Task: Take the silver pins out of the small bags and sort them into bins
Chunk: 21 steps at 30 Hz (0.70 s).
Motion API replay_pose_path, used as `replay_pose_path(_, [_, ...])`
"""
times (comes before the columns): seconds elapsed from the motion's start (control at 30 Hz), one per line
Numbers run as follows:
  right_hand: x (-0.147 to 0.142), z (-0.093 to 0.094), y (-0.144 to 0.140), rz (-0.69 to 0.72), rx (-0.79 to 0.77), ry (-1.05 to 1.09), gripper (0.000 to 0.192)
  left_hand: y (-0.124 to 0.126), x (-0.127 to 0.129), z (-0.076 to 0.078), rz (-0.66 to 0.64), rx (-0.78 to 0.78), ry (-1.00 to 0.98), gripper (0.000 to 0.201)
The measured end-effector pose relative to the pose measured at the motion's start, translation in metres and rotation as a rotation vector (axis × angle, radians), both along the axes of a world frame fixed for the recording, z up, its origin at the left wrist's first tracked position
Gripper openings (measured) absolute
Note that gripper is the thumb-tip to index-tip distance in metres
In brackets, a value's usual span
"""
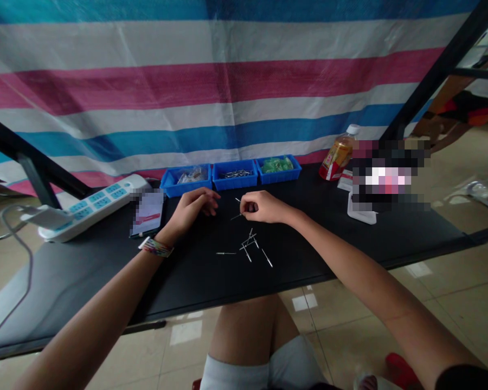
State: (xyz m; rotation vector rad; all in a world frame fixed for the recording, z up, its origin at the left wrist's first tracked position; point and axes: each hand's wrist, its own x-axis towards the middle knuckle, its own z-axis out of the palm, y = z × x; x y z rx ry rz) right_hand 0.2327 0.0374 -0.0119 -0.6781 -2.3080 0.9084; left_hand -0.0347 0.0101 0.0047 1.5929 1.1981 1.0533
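1. A striped plastic sheet (228, 81) hangs behind a black table (309, 254); three blue bins (236, 183) stand in a row just beyond both hands.
2. The left hand (197, 203) is loosely open, fingers half bent, with nothing visible in it.
3. The right hand (260, 207) is closed in a pinch, a rivet-like metal pin (235, 218) jutting from its fingertips toward the left hand. What else its curled fingers cover, I cannot tell.
4. That pin's long axis runs mostly sideways, its free end aimed left and slightly toward the body.
5. On the body side of the right hand lie several crossed pins (248, 241), their axes differing. Left of them a single pin (226, 253) lies crosswise; right of them a slanting pin (268, 259) points its thicker end bodyward and rightward.
6. The pins look light, stiff and smooth, likely to roll or slip; the thicker section seems the surer fingertip hold.
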Motion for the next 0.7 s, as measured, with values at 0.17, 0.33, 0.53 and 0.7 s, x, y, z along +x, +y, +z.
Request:
replay_pose_path(0.17, [-0.014,-0.005,-0.004,-0.163,-0.144,0.243,0.006,-0.007,0.01,0.0,-0.176,-0.05,0.099,0.048])
replay_pose_path(0.33, [-0.019,-0.004,-0.008,-0.184,-0.142,0.325,0.01,-0.01,0.014,-0.002,-0.175,-0.063,0.082,0.045])
replay_pose_path(0.53, [-0.022,-0.004,-0.008,-0.187,-0.344,0.393,0.019,-0.012,0.016,0.0,-0.135,-0.023,-0.002,0.035])
replay_pose_path(0.7, [-0.023,-0.002,-0.01,-0.147,-0.512,0.465,0.029,-0.014,0.016,0.001,-0.103,0.011,0.004,0.032])
